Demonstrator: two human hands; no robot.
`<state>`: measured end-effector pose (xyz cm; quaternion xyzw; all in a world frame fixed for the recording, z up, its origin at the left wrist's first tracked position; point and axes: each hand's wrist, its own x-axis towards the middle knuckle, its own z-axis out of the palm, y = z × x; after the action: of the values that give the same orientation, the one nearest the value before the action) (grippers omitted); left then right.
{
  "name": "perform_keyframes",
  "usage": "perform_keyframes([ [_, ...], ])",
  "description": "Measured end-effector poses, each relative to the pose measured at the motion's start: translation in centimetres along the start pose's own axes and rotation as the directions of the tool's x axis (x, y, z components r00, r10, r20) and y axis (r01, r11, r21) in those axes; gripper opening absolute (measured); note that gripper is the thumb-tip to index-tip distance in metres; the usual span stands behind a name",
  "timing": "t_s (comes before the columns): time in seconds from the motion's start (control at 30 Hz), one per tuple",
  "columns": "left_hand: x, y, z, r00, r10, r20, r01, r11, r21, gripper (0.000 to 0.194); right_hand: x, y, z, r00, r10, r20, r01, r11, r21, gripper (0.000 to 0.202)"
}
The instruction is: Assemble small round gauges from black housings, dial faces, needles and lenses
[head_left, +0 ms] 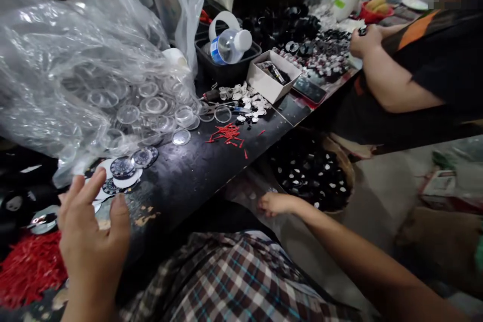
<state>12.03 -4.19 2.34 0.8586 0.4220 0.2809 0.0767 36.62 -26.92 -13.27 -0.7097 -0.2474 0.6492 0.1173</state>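
My left hand (94,241) is raised at the left with fingers apart and nothing in its grasp. Beyond its fingertips, printed dial discs (124,167) lie overlapping on white round pieces at the table's edge. Clear round covers (154,105) are heaped behind them, partly under and inside a large clear plastic bag (56,55). My right hand (277,204) is low, below the table edge, beside a basket (349,166) of black parts with white bits. Its fingers are curled together near some clear plastic; what they hold, if anything, is hidden.
Small red pointed pieces (227,133) lie scattered on the black table (181,171); a larger red pile (32,269) is at lower left. Behind are white parts (245,98), a cardboard box (273,78), a phone (310,89) and a bottle (230,46). A co-worker's hands (366,40) handle a small dark part.
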Motion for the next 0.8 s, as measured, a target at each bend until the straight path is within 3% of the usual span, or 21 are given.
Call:
perform_keyframes([
  [0.13,-3.6,-1.4,-1.4,0.985,-0.164,0.049,0.160,0.984,0.083,0.051,-1.4,-2.2,1.8,0.983,-0.183,-0.027,0.176,0.969,-0.174,0.017],
  [0.27,-6.7,-3.6,-1.1,0.986,-0.162,0.038,0.161,0.987,0.028,0.043,-5.2,-7.3,0.1,0.884,-0.463,0.058,0.463,0.855,-0.232,0.021],
  [0.33,-7.5,-4.4,-0.1,0.994,-0.112,0.009,0.112,0.994,-0.002,0.038,-6.4,-11.1,-1.4,0.766,-0.640,0.061,0.639,0.746,-0.188,0.026],
  [0.4,-7.8,-4.7,0.8,0.998,-0.067,0.005,0.067,0.998,-0.011,0.037,-6.6,-15.4,-2.9,0.595,-0.790,-0.147,0.722,0.606,-0.334,0.028],
  [0.47,-7.9,-4.7,1.5,0.999,-0.037,-0.001,0.037,0.999,-0.022,0.037,-5.6,-19.5,-4.5,0.414,-0.827,-0.380,0.552,0.560,-0.618,0.026],
  [0.5,-8.0,-4.8,1.6,1.000,-0.031,-0.004,0.031,0.999,-0.031,0.038,-4.9,-21.3,-5.2,0.384,-0.821,-0.422,0.471,0.568,-0.675,0.027],
  [0.53,-8.1,-4.8,1.6,0.999,-0.030,-0.012,0.029,0.999,-0.043,0.038,-4.1,-22.8,-5.9,0.378,-0.814,-0.441,0.399,0.573,-0.716,0.031],
  [0.63,-8.6,-5.2,1.5,0.997,-0.058,-0.044,0.054,0.996,-0.075,0.039,-1.9,-25.9,-6.9,0.425,-0.793,-0.437,0.273,0.573,-0.773,0.044],
  [0.8,-8.9,-5.5,1.8,0.997,-0.061,-0.056,0.055,0.994,-0.099,0.039,0.1,-28.5,-4.7,0.413,-0.829,-0.378,0.142,0.468,-0.872,0.033],
])
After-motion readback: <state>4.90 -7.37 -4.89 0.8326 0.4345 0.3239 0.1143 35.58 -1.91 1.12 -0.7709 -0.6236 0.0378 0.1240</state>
